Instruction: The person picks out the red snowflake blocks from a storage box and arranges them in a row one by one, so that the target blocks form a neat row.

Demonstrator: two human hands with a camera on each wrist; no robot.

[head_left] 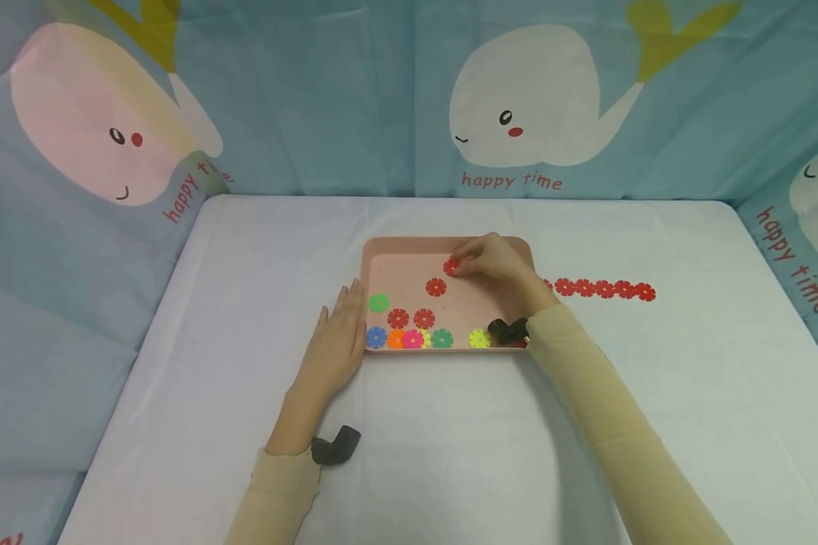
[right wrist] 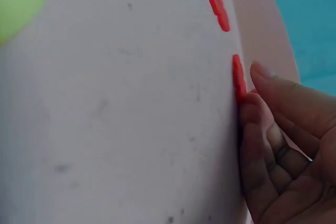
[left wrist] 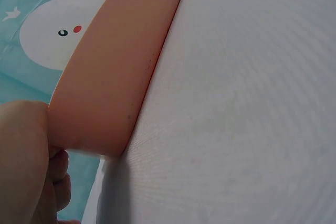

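Observation:
My right hand point(head_left: 494, 265) reaches into the pink tray point(head_left: 448, 244) at its far side. Its fingertips touch a red notched disc point(head_left: 450, 268), which lies flat on the tray floor. In the right wrist view the thumb point(right wrist: 265, 71) stands a little apart from this disc point(right wrist: 238, 76). A second red disc point(head_left: 436, 287) lies just to the left, and two more red discs point(head_left: 411, 319) lie nearer the front. My left hand point(head_left: 336, 337) rests along the tray's left wall with its fingers extended. The left wrist view shows it against the tray wall point(left wrist: 105, 72).
Blue point(head_left: 376, 337), orange, pink, green point(head_left: 441, 338) and yellow point(head_left: 479, 338) discs lie along the tray's front wall, a light green disc point(head_left: 379, 303) at its left. A row of several red discs point(head_left: 605, 289) runs rightward from the tray on the white tablecloth point(head_left: 688, 363).

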